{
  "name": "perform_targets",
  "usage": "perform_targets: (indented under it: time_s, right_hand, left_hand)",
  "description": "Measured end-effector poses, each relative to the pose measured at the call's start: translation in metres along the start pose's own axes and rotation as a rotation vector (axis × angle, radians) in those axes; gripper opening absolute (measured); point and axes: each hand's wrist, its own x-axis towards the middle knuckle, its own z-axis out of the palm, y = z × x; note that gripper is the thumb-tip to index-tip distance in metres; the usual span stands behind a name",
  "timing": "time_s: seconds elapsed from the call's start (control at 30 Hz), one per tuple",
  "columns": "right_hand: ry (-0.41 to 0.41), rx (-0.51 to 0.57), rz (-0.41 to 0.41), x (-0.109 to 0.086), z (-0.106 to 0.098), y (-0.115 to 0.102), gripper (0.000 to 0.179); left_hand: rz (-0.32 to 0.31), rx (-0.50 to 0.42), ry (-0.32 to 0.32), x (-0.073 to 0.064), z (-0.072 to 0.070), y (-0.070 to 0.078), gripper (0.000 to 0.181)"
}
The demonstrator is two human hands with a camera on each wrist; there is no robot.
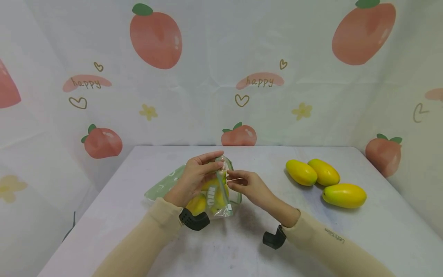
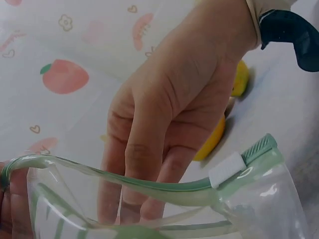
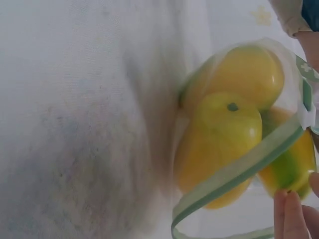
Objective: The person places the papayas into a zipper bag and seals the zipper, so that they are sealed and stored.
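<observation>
A clear zip bag (image 1: 167, 185) with green trim and white lettering stands near the middle of the table, its mouth apart toward the right. My left hand (image 1: 199, 173) grips the upper rim of the bag between thumb and fingers. Inside, yellow mangoes (image 3: 219, 149) lie together, three of them showing in the right wrist view. At the mouth is my right hand (image 1: 254, 188), fingers fairly straight and pointing into the bag; its fingertips (image 3: 294, 219) are close to the greenish tip of one mango, and whether they touch cannot be told. A white zip slider (image 2: 227, 172) sits near one end of the rim.
Three loose mangoes lie to the right on the white table (image 1: 270, 231): one at the left (image 1: 301, 172), one behind it (image 1: 323, 172) and one nearer the front (image 1: 344, 195). A white cloth backdrop (image 1: 207, 96) with printed peaches rises behind the table.
</observation>
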Motion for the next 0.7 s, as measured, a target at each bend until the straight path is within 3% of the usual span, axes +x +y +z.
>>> perform_targets:
  time_s: [0.53,0.7]
  right_hand:
    - [-0.002,0.095,-0.028,-0.012,-0.027,0.003,0.047]
    - [0.026,0.061,-0.055,-0.016,-0.043,0.005,0.046]
  left_hand:
    - [-0.007,-0.067,0.018,0.001,-0.004,0.0,0.041]
    - [-0.013,-0.057,0.005,0.001,-0.005,0.0,0.042]
